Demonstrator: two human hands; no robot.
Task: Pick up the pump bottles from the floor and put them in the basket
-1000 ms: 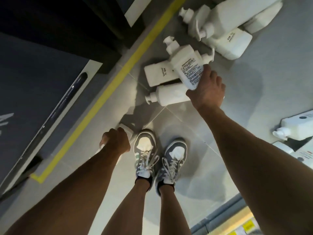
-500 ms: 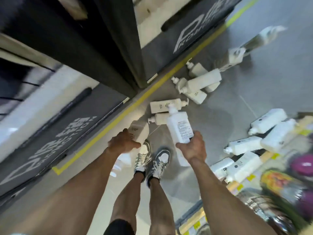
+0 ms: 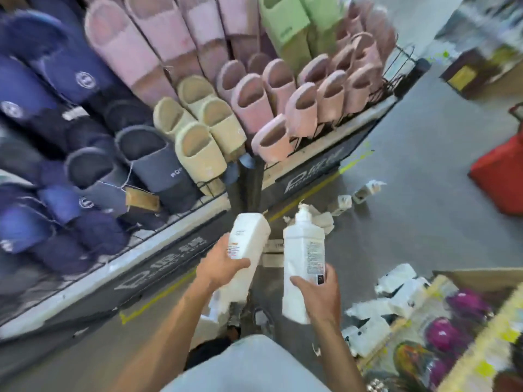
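Note:
My left hand point(image 3: 219, 265) grips a white pump bottle point(image 3: 249, 239) held base up, its pump end pointing down and mostly hidden. My right hand point(image 3: 318, 292) grips a second white pump bottle point(image 3: 304, 250) upright, pump on top. Both are raised in front of me above the grey floor. More white pump bottles lie on the floor: a group ahead point(image 3: 322, 219), a far one point(image 3: 368, 189) and a cluster at the right point(image 3: 396, 295). A red basket point(image 3: 501, 171) stands at the right edge, partly cut off.
A rack of slippers point(image 3: 198, 108) fills the left and top, with a dark base and a yellow floor line point(image 3: 158, 295) along it. A shelf with colourful goods point(image 3: 452, 335) is at the lower right. My shoes point(image 3: 263, 318) show below the bottles.
I have risen from a crouch: both hands lifted their bottles off the floor and brought them up in front of me. The view swung up from the floor to the slipper rack.

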